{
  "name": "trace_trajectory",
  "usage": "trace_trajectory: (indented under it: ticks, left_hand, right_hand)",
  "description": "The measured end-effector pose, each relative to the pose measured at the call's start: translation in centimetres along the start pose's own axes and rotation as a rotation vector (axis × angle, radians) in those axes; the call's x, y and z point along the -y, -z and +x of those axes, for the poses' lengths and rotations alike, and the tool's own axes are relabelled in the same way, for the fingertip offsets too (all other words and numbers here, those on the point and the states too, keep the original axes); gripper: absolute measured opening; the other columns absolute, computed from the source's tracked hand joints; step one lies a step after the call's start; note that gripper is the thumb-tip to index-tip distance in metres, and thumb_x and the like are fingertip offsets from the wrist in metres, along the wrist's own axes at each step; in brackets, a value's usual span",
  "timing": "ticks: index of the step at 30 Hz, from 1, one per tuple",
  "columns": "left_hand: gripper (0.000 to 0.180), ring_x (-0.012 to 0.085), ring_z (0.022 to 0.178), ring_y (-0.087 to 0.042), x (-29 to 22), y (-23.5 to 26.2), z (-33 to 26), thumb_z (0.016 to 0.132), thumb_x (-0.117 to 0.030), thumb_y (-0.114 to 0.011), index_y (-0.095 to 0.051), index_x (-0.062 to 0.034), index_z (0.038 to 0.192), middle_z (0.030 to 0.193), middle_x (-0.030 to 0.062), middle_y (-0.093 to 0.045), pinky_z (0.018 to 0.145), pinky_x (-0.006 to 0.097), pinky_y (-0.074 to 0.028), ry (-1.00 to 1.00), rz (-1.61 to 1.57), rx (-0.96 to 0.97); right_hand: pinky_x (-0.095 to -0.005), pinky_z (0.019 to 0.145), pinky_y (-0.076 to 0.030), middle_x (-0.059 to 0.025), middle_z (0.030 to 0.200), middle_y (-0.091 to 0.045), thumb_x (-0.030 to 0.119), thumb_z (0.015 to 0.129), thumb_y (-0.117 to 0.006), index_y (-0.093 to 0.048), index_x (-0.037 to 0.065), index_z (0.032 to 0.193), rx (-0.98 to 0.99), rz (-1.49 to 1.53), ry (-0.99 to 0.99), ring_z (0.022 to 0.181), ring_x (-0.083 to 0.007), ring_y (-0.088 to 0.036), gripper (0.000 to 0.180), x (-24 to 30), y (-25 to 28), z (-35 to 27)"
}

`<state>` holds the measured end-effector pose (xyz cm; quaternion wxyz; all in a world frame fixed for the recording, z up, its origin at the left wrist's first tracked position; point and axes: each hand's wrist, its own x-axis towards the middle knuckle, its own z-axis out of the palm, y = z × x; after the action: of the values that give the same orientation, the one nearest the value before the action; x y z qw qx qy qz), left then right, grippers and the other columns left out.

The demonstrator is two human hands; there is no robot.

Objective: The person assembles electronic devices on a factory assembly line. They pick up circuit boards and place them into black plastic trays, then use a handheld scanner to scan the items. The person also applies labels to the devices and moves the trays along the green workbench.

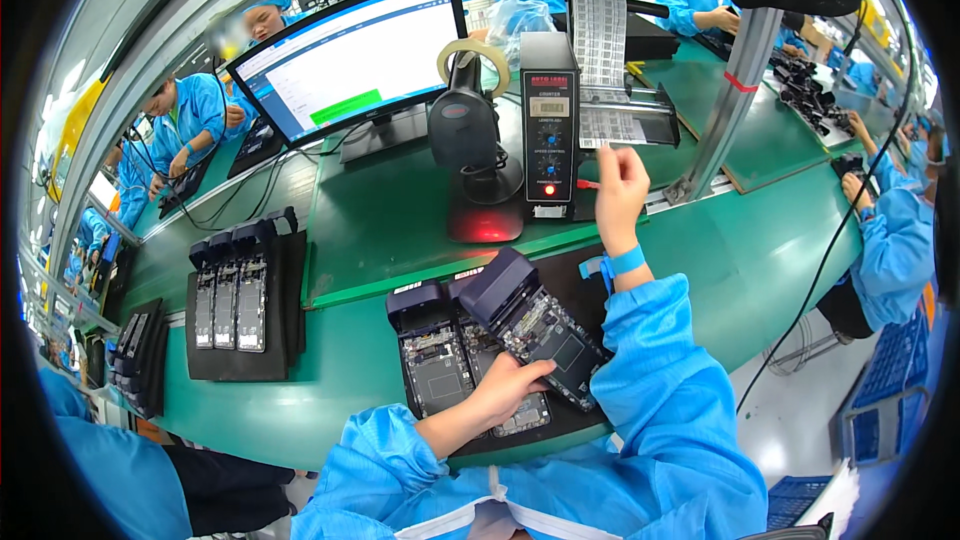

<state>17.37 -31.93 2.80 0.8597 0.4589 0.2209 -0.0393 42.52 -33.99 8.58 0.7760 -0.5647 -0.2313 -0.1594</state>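
Observation:
My left hand (503, 392) grips the lower edge of a circuit board (562, 348) with a dark purple-black housing at its top end; the board is tilted. Beneath it, on a black mat (580, 270), lie two more boards of this kind, one at the left (437, 368) and one partly covered. My right hand (622, 185) is raised beside the label dispenser (549, 125), thumb and fingertips pinched together. Anything between those fingertips is too small to make out. A strip of printed white labels (600, 40) runs down through the dispenser. A blue band circles my right wrist.
A barcode scanner (465, 130) on a stand casts red light on its base, left of the dispenser. Behind it stand a monitor (350, 55) and a tape roll (500, 68). More boards (230, 305) lie on a black mat at left. A metal post (735, 105) rises at right; co-workers sit around.

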Motion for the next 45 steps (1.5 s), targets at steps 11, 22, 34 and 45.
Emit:
trace_trajectory:
  ticks: [11, 22, 34, 45]
  left_hand:
    - [0.03, 0.02, 0.095, -0.055, -0.6, 0.4, -0.7, 0.079, -0.004, -0.058, -0.05, -0.0034, 0.108, 0.104, 0.0077, -0.057, 0.079, 0.036, -0.046, -0.118, -0.183, -0.042]
    - [0.043, 0.0287, 0.103, -0.052, -2.9, 4.0, -4.9, 0.074, -0.005, -0.055, -0.044, 0.0001, 0.115, 0.111, 0.0136, -0.053, 0.09, 0.043, -0.04, -0.302, -0.413, 0.058]
    - [0.04, 0.0279, 0.099, -0.054, -2.6, 5.3, -4.9, 0.074, -0.002, -0.055, -0.045, -0.0002, 0.113, 0.106, 0.0134, -0.054, 0.088, 0.043, -0.042, -0.308, -0.517, 0.076]
    - [0.039, 0.0272, 0.097, -0.054, -2.5, 5.7, -5.2, 0.074, -0.003, -0.056, -0.046, -0.0001, 0.111, 0.105, 0.0136, -0.055, 0.086, 0.042, -0.043, -0.306, -0.498, 0.07]
  right_hand:
    - [-0.0247, 0.052, -0.035, -0.0018, 0.061, -0.051, 0.023, 0.078, -0.062, -0.062, -0.004, 0.079, -0.043, -0.186, -0.128, 0.055, -0.0092, -0.041, 0.027, -2.8, 0.6, 1.4]
    - [-0.0236, 0.051, -0.034, 0.0016, 0.061, -0.049, 0.015, 0.079, -0.059, -0.052, 0.001, 0.066, -0.17, 0.098, -0.132, 0.056, -0.0063, -0.04, 0.021, -2.0, -1.8, -0.5]
    - [-0.0263, 0.056, -0.038, -0.0027, 0.062, -0.053, 0.028, 0.078, -0.061, -0.062, -0.006, 0.083, -0.081, -0.238, -0.097, 0.057, -0.0105, -0.044, 0.034, -3.8, 0.3, 1.5]
    - [-0.0218, 0.05, -0.036, 0.0025, 0.061, -0.051, 0.011, 0.08, -0.056, -0.061, -0.001, 0.075, 0.362, 0.006, -0.282, 0.059, -0.0041, -0.043, 0.014, -1.2, -5.7, -6.9]
